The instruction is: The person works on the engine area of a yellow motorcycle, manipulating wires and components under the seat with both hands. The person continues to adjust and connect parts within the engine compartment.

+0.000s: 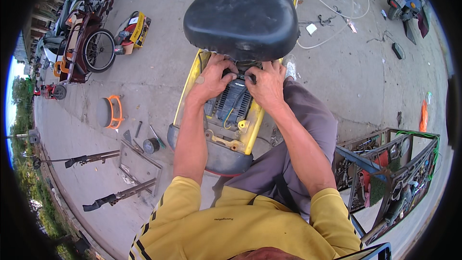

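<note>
A wide black saddle (240,14) tops a yellow-framed electric vehicle in front of me; its yellow frame rail (256,130) runs toward me. Just below the saddle's near edge, my left hand (214,79) is closed, with thumb and fingers bent around a small dark part. Close beside it my right hand (268,85) pinches at the same spot from the right. What the fingertips hold is too small and dark to name. Between and below my hands lies a black finned box (234,100) with a yellow wire (227,121). The dark rear fender (216,153) is nearest me.
On the right stands a metal rack (380,163) full of tools. To the left are an orange-legged stool (113,111), a roll of tape (151,145), loose hand tools and a metal frame (139,166). A cargo tricycle (98,50) and yellow box (139,30) sit farther off.
</note>
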### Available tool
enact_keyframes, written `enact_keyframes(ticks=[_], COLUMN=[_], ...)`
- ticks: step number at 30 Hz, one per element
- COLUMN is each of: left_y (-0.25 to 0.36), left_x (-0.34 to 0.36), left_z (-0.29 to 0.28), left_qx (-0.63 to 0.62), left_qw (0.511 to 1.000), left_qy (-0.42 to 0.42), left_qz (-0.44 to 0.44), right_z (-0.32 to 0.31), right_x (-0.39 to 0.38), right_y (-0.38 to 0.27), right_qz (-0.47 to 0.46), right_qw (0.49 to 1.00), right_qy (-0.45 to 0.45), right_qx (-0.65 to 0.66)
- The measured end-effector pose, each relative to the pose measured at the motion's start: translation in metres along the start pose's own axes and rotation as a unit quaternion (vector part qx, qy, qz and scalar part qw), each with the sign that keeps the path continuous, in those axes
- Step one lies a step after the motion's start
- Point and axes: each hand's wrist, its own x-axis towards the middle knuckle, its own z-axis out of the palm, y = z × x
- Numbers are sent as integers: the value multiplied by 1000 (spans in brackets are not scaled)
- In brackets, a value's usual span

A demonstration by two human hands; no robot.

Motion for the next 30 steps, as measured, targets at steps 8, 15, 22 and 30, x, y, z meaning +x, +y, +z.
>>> enact_keyframes(ticks=[8,15,22,30], left_y=[-4,-19,-16,-22], left_x=[2,7,11,12], left_z=[-2,4,5,7], left_qx=[-141,-193,-121,-45], left_qw=[984,964,970,975], left_qy=[42,122,158,183], left_qz=[-105,-134,-140,-114], right_z=[2,-1,-1,-3], right_x=[-3,-4,-4,-1], right_y=[-2,-5,-5,-14], right_qz=[16,12,-12,-36], right_qw=[999,1000,1000,999], right_qy=[-11,-19,2,2], right_qx=[27,18,-6,9])
